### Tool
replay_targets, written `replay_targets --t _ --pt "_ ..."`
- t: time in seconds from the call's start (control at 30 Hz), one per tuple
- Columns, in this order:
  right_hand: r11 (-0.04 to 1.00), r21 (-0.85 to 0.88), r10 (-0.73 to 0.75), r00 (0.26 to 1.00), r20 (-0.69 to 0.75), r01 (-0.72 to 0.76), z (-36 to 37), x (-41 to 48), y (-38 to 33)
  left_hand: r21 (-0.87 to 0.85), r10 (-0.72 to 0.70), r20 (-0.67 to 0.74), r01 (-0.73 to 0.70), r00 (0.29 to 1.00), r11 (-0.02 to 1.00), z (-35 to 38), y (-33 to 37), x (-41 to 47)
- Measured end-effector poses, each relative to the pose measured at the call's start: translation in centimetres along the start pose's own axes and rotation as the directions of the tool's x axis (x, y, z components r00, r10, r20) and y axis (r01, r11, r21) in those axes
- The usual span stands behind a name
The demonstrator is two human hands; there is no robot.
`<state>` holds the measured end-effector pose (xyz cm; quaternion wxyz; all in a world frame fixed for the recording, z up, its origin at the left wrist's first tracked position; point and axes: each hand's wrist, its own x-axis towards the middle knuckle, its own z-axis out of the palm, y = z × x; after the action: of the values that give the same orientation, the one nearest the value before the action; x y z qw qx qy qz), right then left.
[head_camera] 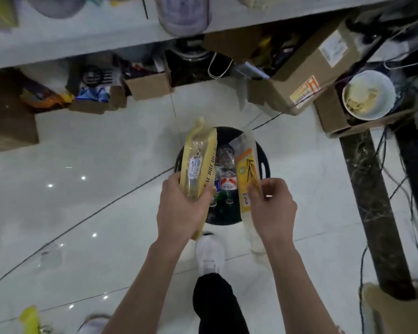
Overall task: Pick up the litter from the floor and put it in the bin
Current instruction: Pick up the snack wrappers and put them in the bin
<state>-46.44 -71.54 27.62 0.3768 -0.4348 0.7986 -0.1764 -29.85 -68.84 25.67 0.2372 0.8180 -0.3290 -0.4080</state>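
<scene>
At the centre of the frame, we are holding two pieces of litter over the black bin (223, 132), which is standing on the pale tiled floor (106, 189) just above our white shoe (209, 254). Our left hand (179, 208) is wrapping its fingers round the lower half of a yellow bread wrapper (198, 160); most of the wrapper is sticking out above the fingers toward the top of the frame, and its bottom end is poking out under the palm. Our right hand (273, 213) is pinching an orange-printed clear packet (247, 169) near its right edge, roughly at mid-length, so the packet is reaching up past the fingertips and trailing down beside the wrist. Both pieces are hanging above the bin's opening, side by side and apart. Between them, bottles (225, 182) are lying inside the bin. Another yellow scrap (29, 319) is lying on the floor at the lower left.
</scene>
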Motion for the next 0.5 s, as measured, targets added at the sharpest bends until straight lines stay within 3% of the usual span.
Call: replay_targets --t 0.23,0.5 --pt "0.997 -0.068 0.044 0.999 -0.015 -0.045 0.8 4.3 2.5 0.107 -0.091 0.065 0.084 0.994 0.991 4.8 -1.5 1.7" --pt "0.996 -0.080 0.042 0.999 0.003 -0.042 0.4 2.9 -0.8 0.059 -0.086 -0.036 0.088 0.996 0.994 -0.5 -1.2 0.3"
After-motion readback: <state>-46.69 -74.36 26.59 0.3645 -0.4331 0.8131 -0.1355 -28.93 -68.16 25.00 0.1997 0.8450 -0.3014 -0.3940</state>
